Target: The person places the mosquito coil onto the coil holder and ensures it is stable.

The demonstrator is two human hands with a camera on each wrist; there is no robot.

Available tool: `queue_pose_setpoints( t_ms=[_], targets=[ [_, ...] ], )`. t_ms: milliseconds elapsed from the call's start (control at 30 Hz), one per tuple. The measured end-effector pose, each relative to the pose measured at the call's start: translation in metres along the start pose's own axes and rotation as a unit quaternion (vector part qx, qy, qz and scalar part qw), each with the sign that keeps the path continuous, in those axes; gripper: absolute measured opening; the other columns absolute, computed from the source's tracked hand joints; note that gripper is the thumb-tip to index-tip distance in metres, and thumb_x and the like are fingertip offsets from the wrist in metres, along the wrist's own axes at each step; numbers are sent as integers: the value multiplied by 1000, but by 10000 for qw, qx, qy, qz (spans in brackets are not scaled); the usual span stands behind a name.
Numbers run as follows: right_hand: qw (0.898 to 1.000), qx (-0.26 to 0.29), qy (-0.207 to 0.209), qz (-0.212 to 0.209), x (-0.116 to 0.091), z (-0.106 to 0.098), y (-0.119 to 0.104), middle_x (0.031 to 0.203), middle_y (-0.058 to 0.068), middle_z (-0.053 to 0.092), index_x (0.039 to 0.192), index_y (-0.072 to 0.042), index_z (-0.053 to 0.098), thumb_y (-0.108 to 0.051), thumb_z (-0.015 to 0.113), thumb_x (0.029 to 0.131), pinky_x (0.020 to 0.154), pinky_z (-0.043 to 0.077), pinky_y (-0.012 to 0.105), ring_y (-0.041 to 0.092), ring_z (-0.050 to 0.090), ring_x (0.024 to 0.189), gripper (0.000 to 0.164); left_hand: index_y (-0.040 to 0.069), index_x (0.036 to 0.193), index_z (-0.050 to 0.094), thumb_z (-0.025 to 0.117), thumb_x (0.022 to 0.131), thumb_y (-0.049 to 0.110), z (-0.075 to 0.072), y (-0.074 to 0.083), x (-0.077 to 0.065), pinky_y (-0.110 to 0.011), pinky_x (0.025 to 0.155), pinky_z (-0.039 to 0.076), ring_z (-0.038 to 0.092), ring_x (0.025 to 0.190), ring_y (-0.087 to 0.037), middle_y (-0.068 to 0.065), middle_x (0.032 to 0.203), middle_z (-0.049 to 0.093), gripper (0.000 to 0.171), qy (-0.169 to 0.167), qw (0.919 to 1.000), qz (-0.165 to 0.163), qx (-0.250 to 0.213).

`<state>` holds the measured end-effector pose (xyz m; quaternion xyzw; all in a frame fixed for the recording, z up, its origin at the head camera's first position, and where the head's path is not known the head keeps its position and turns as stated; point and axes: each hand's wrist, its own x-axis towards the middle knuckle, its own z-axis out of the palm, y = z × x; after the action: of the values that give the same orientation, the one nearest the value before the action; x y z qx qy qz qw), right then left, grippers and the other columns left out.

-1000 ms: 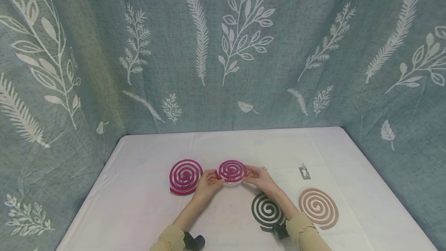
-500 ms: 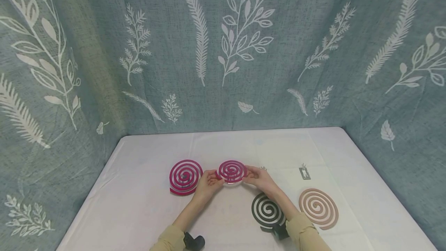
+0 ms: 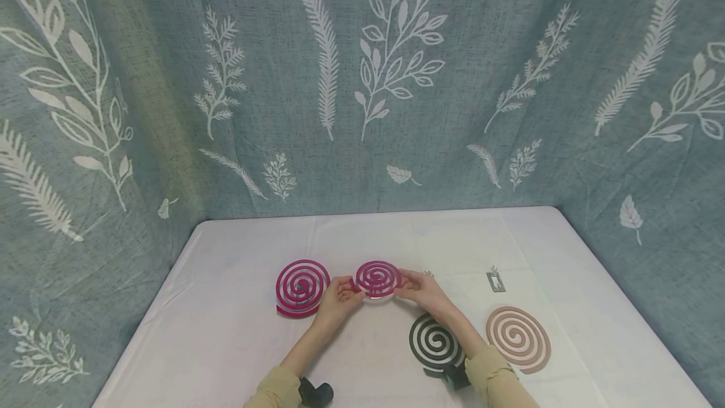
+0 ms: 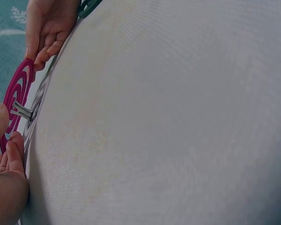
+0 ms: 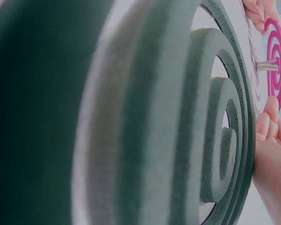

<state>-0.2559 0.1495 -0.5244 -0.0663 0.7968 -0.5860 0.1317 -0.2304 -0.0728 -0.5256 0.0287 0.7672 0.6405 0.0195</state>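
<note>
A magenta mosquito coil [image 3: 377,262] is held by both hands over the middle of the table, roughly level. My left hand [image 3: 338,298] pinches its left edge, and my right hand [image 3: 421,290] pinches the right edge. Under its centre, a small metal coil stand [image 4: 23,110] shows in the left wrist view, reaching from the table to the coil. Left of my left hand stands a second magenta coil [image 3: 303,261], with something grey at its centre. Below my right forearm is a dark green coil [image 3: 417,340], which looms large in the right wrist view [image 5: 215,164].
To the right lies a brown coil [image 3: 518,334], with a flat metal coil stand [image 3: 496,281] behind it. A small silvery piece [image 3: 428,273] peeks out behind my right hand. The white table [image 3: 362,232] ends at a patterned blue-green curtain [image 3: 340,175].
</note>
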Motion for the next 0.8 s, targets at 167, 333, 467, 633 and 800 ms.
queue_pose_setpoints(
  t_ms=[167,333,467,633,800],
  targets=[
    [10000,-19,21,16,-1,0,0,96,6,61,137,3,44,-19,69,85,78,48,22,11,56,83,62,-16,122,44,66,85,3,0,17,-8,-12,78,48,57,94,-22,-30,106,59,47,-14,10000,45,-33],
    [10000,-44,39,55,-1,0,-1,95,5,61,137,2,45,-20,69,85,79,47,24,12,55,83,61,-17,121,44,65,85,2,0,26,-12,-11,77,48,58,94,-26,-32,106,58,46,8,10000,61,-12],
    [10000,-70,40,49,-1,0,1,95,4,61,137,1,45,-21,69,85,78,47,24,12,55,83,61,-16,122,44,67,85,3,2,12,-6,-9,76,47,57,95,-24,-29,106,59,48,34,10000,54,-10],
    [10000,-38,9,19,0,0,2,95,5,60,137,2,44,-20,69,85,77,47,23,12,54,83,62,-17,121,43,66,84,2,1,14,-7,-11,76,48,57,94,-24,-30,105,58,48,28,10000,75,-11],
    [10000,-71,-3,-50,1,-1,3,96,6,61,137,4,44,-20,69,85,76,48,21,11,56,82,62,-18,121,44,65,85,2,0,33,-17,-10,76,47,57,93,-24,-32,105,57,46,8,10000,58,-35]
  ],
)
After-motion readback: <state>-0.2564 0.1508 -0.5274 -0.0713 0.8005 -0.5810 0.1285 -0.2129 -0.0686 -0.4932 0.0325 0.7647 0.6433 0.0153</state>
